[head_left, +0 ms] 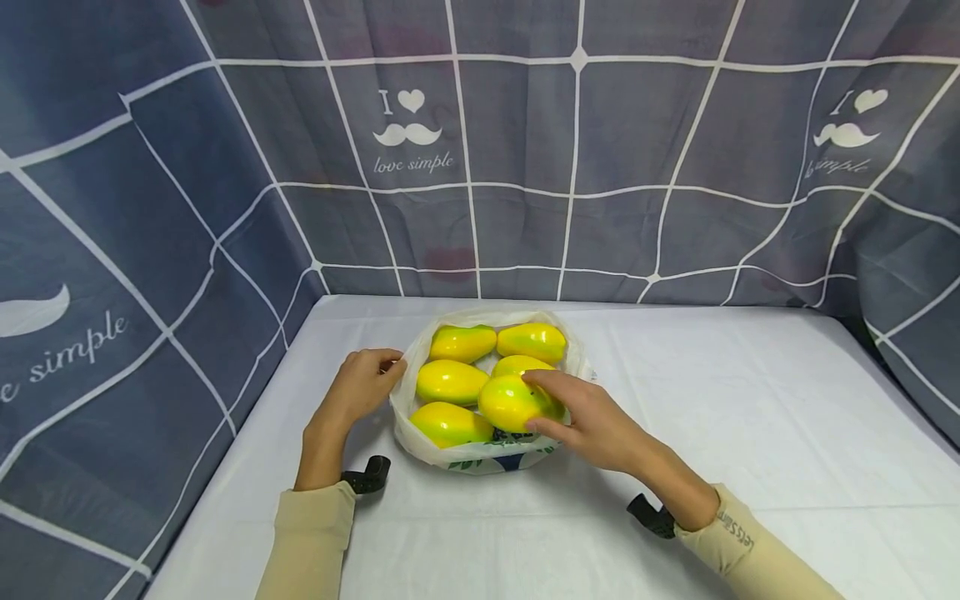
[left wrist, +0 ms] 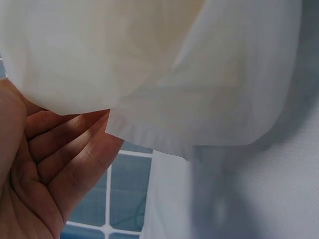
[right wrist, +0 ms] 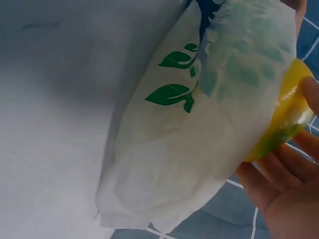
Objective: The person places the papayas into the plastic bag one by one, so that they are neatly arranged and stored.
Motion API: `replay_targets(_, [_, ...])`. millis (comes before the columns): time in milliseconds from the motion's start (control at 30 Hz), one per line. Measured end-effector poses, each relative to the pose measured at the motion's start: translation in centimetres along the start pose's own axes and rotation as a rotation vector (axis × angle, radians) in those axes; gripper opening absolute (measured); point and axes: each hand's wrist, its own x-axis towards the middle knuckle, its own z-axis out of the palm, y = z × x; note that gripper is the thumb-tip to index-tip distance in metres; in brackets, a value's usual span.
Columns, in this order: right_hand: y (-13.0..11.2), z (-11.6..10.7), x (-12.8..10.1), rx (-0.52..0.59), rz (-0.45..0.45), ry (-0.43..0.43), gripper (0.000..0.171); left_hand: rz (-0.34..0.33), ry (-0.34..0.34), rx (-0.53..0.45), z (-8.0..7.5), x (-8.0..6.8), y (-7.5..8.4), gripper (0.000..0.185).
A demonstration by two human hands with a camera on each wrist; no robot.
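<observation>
Perhaps the glossy yellow-green plastic mango (head_left: 513, 402), gripped by the right hand (head_left: 592, 421) atop the near pile, slips if the thin white plastic bag (head_left: 480, 454), seemingly pinched by the left hand (head_left: 363, 385), sags

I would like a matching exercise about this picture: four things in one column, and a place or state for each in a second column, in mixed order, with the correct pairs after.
Things:
1. left hand
2. right hand
3. plastic bag
4. curtain

Places or states:
A. hangs behind the table, with a white grid
B. grips a yellow-green fruit
C. lies open on the white table, with fruits in it
D. holds the bag's left rim

Pairs: 1-D, 2-B, 3-C, 4-A
</observation>
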Motion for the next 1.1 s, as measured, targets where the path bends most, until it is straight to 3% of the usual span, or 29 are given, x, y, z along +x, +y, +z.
replay_targets(367, [0.3,0.1,-0.9,-0.077,0.038,-0.15,0.056,-0.002,0.003,-0.004,-0.1,0.0,0.0,0.036])
replay_targets(733, [0.4,0.2,-1.2,-0.168,0.012,-0.205,0.04,-0.015,-0.007,-0.013,-0.1,0.1,-0.2,0.036])
replay_targets(1100, [0.4,0.3,-1.3,-0.274,0.06,-0.213,0.043,-0.018,-0.003,-0.02,-0.2,0.0,-0.1,0.038])
